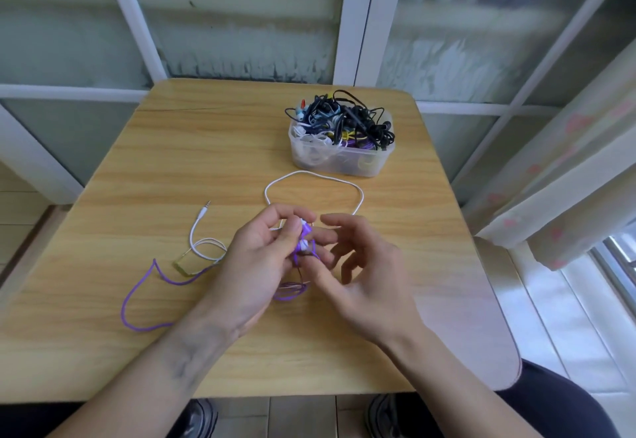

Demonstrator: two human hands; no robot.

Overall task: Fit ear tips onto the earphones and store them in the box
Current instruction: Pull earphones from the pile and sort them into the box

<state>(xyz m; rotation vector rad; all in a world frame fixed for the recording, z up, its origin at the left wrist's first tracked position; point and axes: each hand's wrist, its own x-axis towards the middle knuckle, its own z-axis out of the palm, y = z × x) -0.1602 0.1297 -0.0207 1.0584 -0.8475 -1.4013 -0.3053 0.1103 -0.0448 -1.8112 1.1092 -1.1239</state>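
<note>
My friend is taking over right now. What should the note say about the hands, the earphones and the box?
Left hand: pinching the purple earbuds between its fingertips.
Right hand: open, fingers spread beside the earbuds, holding nothing.
Purple cable trails left across the table; a white cable loops behind the hands, its plug lying to the left.
Box: back right, lid off, heaped with tangled earphones.
Done: can't tell if the tips are seated.
Left: check the tips, coil the cable, put it in the box.

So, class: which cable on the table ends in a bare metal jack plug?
The white cable; its plug lies left of the hands. The purple cable shows none.
</note>
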